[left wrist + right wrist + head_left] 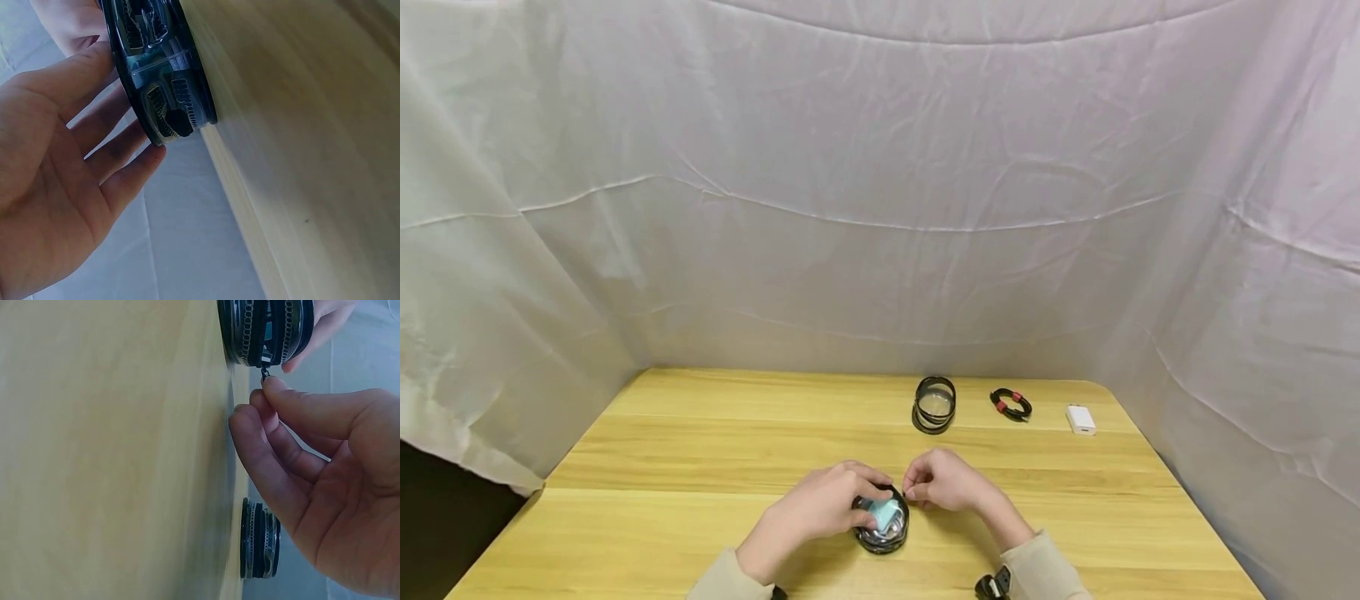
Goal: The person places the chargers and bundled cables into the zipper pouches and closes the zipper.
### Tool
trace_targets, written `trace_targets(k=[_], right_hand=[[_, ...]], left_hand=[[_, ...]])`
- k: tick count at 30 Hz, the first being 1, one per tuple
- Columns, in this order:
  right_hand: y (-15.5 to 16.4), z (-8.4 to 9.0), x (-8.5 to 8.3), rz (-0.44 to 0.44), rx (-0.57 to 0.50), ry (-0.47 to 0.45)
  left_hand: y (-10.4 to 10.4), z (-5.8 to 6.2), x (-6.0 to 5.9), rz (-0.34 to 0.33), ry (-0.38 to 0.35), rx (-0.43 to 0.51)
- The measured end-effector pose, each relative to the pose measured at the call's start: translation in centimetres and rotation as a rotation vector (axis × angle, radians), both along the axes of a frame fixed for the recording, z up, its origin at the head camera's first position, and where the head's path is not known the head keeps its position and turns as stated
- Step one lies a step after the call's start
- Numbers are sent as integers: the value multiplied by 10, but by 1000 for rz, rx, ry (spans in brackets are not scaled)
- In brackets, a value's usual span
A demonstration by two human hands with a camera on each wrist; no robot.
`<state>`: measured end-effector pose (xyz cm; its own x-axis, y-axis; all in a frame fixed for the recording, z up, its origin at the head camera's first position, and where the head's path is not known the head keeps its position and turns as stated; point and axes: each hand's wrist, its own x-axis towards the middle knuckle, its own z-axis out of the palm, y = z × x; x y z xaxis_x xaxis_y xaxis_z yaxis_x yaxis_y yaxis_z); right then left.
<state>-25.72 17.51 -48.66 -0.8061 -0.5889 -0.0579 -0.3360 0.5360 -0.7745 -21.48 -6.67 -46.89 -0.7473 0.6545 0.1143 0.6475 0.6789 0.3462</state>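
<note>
**Round zip case, near edge of surface: handling and appearance**

The round zip case (882, 523) is seen lying flat on the wooden surface (662, 467), close to the near edge, about midway along it. The left hand (820, 507) is wrapped round its left side, fingers curled against the rim and thumb on the lid. The right hand (942, 481) is pinched shut on the zipper pull (265, 373), at the case's right side.

Judged light and small; the side wall is soft, formed by black zip tape with metal teeth, so some give under pressure is expected. The clear glossy lid is likely slippery. The best hold is judged to be on the rim, with the pull taken between thumb and forefinger.

Appearance: black rim, transparent top, a pale blue item visible inside. A second, similar case (934, 405) stands towards the far edge.
</note>
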Motion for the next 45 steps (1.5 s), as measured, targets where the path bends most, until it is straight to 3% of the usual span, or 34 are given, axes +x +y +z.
trace_targets(k=[13,20,29,38,45], right_hand=[[6,3,-2,45,39,10],[6,1,-3,19,45,-1],[5,-1,-2,-8,32,2],[0,-2,1,-30,-5,16],[0,-3,-2,-24,-12,-3]], left_hand=[[1,-3,0,10,-2,8],[0,-5,-3,9,-6,13],[-4,-3,-6,-42,13,-13],[-6,-1,-5,-43,27,-3],[-3,-1,-7,-122,88,-5]])
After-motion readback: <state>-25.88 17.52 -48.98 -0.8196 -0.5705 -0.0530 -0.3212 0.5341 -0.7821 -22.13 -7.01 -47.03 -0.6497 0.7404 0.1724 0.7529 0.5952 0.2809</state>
